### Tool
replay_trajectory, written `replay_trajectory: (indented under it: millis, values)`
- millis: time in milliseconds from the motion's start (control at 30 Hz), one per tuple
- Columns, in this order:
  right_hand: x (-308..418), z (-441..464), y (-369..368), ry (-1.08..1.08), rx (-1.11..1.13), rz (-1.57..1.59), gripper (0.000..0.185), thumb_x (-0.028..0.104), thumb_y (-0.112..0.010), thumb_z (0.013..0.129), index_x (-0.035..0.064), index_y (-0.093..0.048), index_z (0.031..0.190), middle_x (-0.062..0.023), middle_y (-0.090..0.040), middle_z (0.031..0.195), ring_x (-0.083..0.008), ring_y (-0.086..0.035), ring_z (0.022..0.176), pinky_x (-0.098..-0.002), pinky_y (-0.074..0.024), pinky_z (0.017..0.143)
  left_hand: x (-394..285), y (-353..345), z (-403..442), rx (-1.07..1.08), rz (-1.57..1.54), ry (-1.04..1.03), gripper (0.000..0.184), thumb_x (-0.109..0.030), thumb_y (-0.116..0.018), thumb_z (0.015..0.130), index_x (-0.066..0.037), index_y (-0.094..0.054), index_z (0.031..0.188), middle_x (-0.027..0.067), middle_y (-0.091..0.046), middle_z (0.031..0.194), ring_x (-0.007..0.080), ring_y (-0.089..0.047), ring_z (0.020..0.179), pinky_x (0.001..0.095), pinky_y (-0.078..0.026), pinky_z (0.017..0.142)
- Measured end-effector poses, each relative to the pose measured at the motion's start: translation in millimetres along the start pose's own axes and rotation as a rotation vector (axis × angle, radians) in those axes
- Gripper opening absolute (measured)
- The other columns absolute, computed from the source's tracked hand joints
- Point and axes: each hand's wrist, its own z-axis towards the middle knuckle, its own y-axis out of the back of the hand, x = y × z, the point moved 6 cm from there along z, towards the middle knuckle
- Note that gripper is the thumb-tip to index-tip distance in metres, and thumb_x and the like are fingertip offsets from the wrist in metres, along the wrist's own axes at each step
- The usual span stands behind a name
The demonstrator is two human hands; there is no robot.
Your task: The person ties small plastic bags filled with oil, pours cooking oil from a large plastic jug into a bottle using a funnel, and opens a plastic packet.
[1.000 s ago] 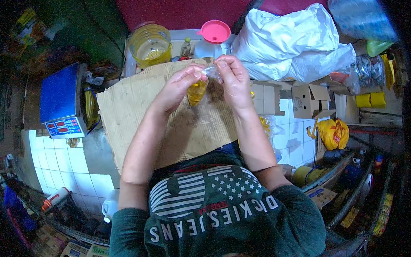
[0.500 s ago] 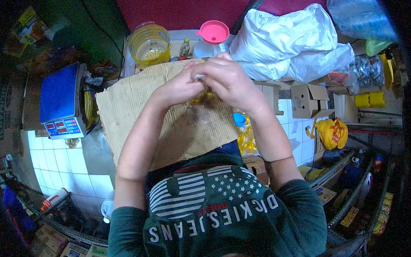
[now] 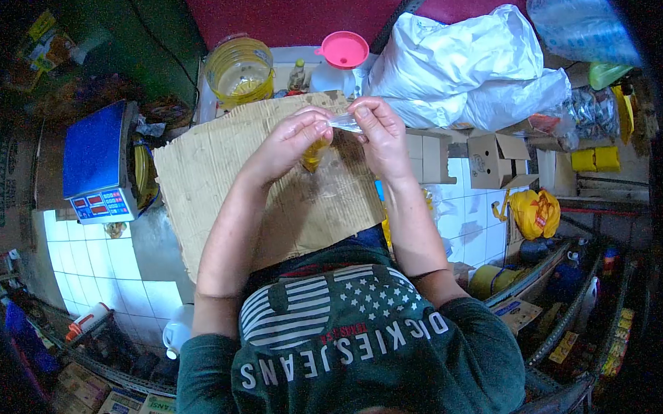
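My left hand is closed around the neck of a small clear plastic bag. Yellow liquid, like oil, shows in the part hanging below that hand. The thin clear top of the bag stretches across to my right hand, whose thumb and fingers pinch its end. Both hands are above a piece of brown cardboard with dark wet stains. My fingers partly cover the bag, so its closure is hidden.
Behind the cardboard stand a yellowish clear bucket, a small bottle and a pink funnel. A blue-topped scale is at left. White sacks and an open carton are at right.
My hands were together, one over the other, on the bag. They have come apart sideways, with the clear top of the bag now stretched between them.
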Motion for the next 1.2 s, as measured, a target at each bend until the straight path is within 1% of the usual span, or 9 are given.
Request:
replay_trajectory:
  millis: [300,500,700,800,900,933,1067,1167,1200]
  values:
    - [29.3,11.9,-15.6,0.038,0.028,-0.023,0.009,0.013,-0.054,0.088,0.0068,-0.058,0.092,0.0017,-0.057,0.085,-0.001,-0.042,0.063,-0.0166,-0.0303,0.052,-28.2,-4.3,-6.2,-0.026,0.176,-0.015,0.02,-0.02,-0.048,0.091,-0.003,-0.058,0.091,0.0071,-0.053,0.103,0.017,-0.047,0.103,0.0303,-0.034,0.092]
    - [40.9,17.3,-22.3,0.159,0.064,0.249,0.039,0.031,-0.055,0.088,0.0068,-0.049,0.118,-0.0031,-0.059,0.092,-0.012,-0.055,0.08,-0.0278,-0.046,0.069,-60.4,0.9,-6.4,-0.23,-0.148,-0.143,0.018,-0.018,-0.05,0.09,-0.002,-0.056,0.095,0.0082,-0.056,0.101,0.0181,-0.051,0.1,0.0318,-0.037,0.091]
    - [-48.5,-50.5,-45.0,-0.665,0.313,0.855,0.065,0.058,-0.042,0.084,0.0074,-0.042,0.125,-0.0112,-0.056,0.109,-0.0236,-0.056,0.101,-0.0418,-0.0482,0.082,-71.4,6.5,-2.9,-0.201,-0.601,-0.243,0.023,-0.023,-0.053,0.088,-0.003,-0.053,0.099,0.0141,-0.057,0.109,0.0211,-0.051,0.107,0.0348,-0.035,0.096]
    - [-53.4,-62.0,-48.9,-0.571,0.424,1.103,0.061,0.052,-0.05,0.084,0.0068,-0.041,0.125,-0.013,-0.055,0.111,-0.0248,-0.056,0.098,-0.0429,-0.051,0.074,-58.6,7.2,-6.3,-0.252,-0.662,-0.188,0.023,-0.022,-0.053,0.088,-0.003,-0.053,0.099,0.0129,-0.054,0.115,0.0213,-0.048,0.111,0.0351,-0.034,0.098]
    - [-39.9,-50.0,-25.3,-0.331,0.176,0.661,0.053,0.041,-0.058,0.083,0.0056,-0.044,0.119,-0.0135,-0.055,0.109,-0.0251,-0.056,0.097,-0.0434,-0.0525,0.067,-48.5,14.9,-9.4,-0.413,-0.648,-0.163,0.019,-0.021,-0.053,0.087,-0.004,-0.052,0.095,0.0125,-0.048,0.123,0.0243,-0.045,0.114,0.038,-0.034,0.099]
    - [-30.2,-48.0,-21.4,-0.286,0.095,0.636,0.045,0.023,-0.067,0.079,0.0045,-0.047,0.114,-0.0124,-0.056,0.106,-0.0253,-0.056,0.095,-0.0415,-0.0506,0.073,-46.3,17.4,-10.4,-0.451,-0.651,-0.173,0.016,-0.021,-0.054,0.087,-0.005,-0.052,0.092,0.0129,-0.047,0.124,0.0266,-0.046,0.114,0.0403,-0.037,0.097]
    - [13.3,-56.1,-11.4,0.549,-0.045,-0.801,0.055,0.007,-0.075,0.066,0.005,-0.046,0.113,-0.0151,-0.053,0.109,-0.0303,-0.055,0.095,-0.0362,-0.0441,0.084,-36.4,19.9,-11.8,-0.465,-0.686,-0.18,0.012,-0.02,-0.052,0.089,-0.007,-0.052,0.088,0.0119,-0.047,0.124,0.0292,-0.046,0.115,0.0425,-0.04,0.095]
    - [15.3,-61.0,-15.9,0.757,0.014,-0.873,0.057,0.006,-0.076,0.063,0.0056,-0.047,0.112,-0.0156,-0.051,0.113,-0.0301,-0.053,0.101,-0.0381,-0.0418,0.087,-36.7,12.1,-12.2,-0.422,-0.852,-0.119,0.011,-0.018,-0.049,0.09,-0.008,-0.053,0.089,0.011,-0.048,0.122,0.0293,-0.046,0.115,0.0426,-0.04,0.094]
    - [12.1,-60.3,-15.0,0.67,0.038,-0.839,0.056,0.019,-0.073,0.072,0.0059,-0.044,0.118,-0.0125,-0.049,0.117,-0.0272,-0.05,0.105,-0.0392,-0.0393,0.091,-38.5,12.0,-12.9,-0.409,-0.844,-0.13,0.01,-0.018,-0.05,0.089,-0.008,-0.052,0.09,0.0109,-0.048,0.12,0.0286,-0.046,0.114,0.042,-0.04,0.095]
